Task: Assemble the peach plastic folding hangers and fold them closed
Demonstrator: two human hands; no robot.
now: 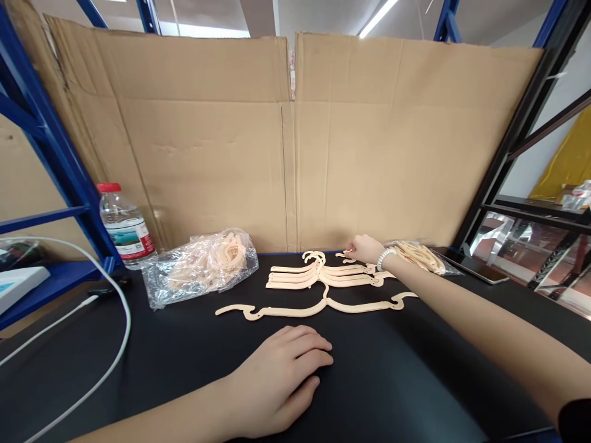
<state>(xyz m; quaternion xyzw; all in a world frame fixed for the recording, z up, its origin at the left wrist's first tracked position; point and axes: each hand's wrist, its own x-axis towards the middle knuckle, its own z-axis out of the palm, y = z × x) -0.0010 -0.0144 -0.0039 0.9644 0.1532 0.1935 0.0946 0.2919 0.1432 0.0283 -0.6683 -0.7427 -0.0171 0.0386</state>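
Note:
My left hand lies on the black table with its fingers stretched out, holding nothing. In front of it is a beige folding clothes hanger, spread flat, with a curved end piece at each side. Behind that hanger, several similar hangers are stacked together, their hooks bunched in the middle. Reaching past the right of the stack, my right hand has its fingers closed on a small beige hanger piece. The fingers partly hide this piece. A beaded bracelet circles the right wrist.
A clear plastic bag of beige parts lies at the back left beside a water bottle. Another bag and a phone are at the right. A white cable loops on the left; a cardboard wall stands behind.

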